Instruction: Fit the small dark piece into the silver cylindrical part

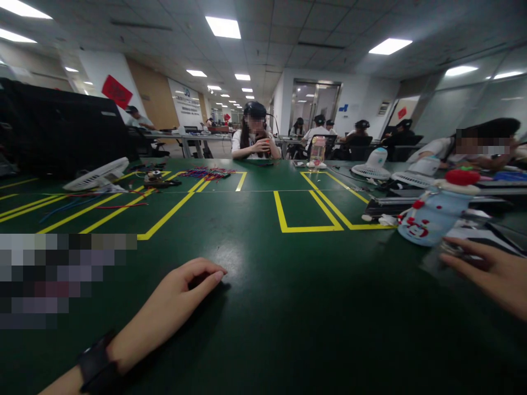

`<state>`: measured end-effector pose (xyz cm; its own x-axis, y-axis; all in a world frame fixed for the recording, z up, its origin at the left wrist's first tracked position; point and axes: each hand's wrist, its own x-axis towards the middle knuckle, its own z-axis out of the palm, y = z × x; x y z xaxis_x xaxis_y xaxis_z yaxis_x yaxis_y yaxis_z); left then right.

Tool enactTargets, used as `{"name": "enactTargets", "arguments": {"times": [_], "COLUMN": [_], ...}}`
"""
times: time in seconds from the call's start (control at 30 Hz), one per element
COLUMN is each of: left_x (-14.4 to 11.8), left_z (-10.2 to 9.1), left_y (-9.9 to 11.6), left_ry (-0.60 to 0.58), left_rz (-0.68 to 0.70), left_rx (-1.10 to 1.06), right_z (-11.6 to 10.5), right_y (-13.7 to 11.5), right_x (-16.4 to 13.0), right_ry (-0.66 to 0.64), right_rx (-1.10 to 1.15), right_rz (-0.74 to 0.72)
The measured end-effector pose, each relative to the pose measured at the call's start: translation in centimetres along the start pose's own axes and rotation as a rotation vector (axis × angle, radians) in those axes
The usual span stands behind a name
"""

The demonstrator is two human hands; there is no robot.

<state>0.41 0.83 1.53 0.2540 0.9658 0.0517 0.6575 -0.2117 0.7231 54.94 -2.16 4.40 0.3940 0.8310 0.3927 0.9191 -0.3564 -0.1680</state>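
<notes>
The person's left hand (pixel 181 299) is lying on the green counter (pixel 263 307), its fingers (pixel 206 277) curled loosely under and holding nothing; a dark band (pixel 96 365) is sitting on that wrist. The right hand (pixel 489 274) is reaching in from the right edge, fingers narrowly spread, with their tips touching a clear, shiny packet (pixel 453 255) that is lying flat on the counter just in front of a pale blue bottle (pixel 434 214) with a red knitted cap. I cannot tell whether the fingers have closed on the packet or are only resting against it.

To my eye, handling this well is going to mean pinching the packet by its near edge, since thin film tends to slip, and keeping the knuckles clear of the bottle standing so near. Yellow tape lines (pixel 307 227) are marking boxes further out; loose coloured wires (pixel 208 174) and small white fans (pixel 99 175) are lying well apart from both hands.
</notes>
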Motion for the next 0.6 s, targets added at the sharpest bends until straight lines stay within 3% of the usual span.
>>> {"name": "enactTargets", "arguments": {"times": [0.1,0.2,0.3,0.37,0.47,0.6], "left_x": [0.0,0.0,-0.2,-0.3,-0.2,0.8], "left_z": [0.1,0.1,0.1,0.2,0.6,2.4], "left_y": [0.2,0.2,0.0,-0.2,0.2,3.5], "left_ry": [0.005,-0.004,0.002,0.012,0.035,0.077], "left_rz": [0.004,0.013,0.03,0.045,0.077,0.193], "left_rx": [0.016,0.04,0.079,0.106,0.131,0.11], "right_z": [-0.9,-0.9,0.3,1.4,3.1,4.6], "right_y": [-7.5,-15.8,-21.8,-23.9,-24.6,-24.1], "right_x": [-2.3,-5.2,-7.7,-8.8,-9.5,-9.3], "right_ry": [-0.205,-0.277,-0.417,-0.468,-0.467,-0.518], "right_rx": [0.219,0.509,0.67,0.721,0.792,0.89], "right_rz": [-0.141,-0.522,-0.794,-0.856,-0.803,-0.664]}}
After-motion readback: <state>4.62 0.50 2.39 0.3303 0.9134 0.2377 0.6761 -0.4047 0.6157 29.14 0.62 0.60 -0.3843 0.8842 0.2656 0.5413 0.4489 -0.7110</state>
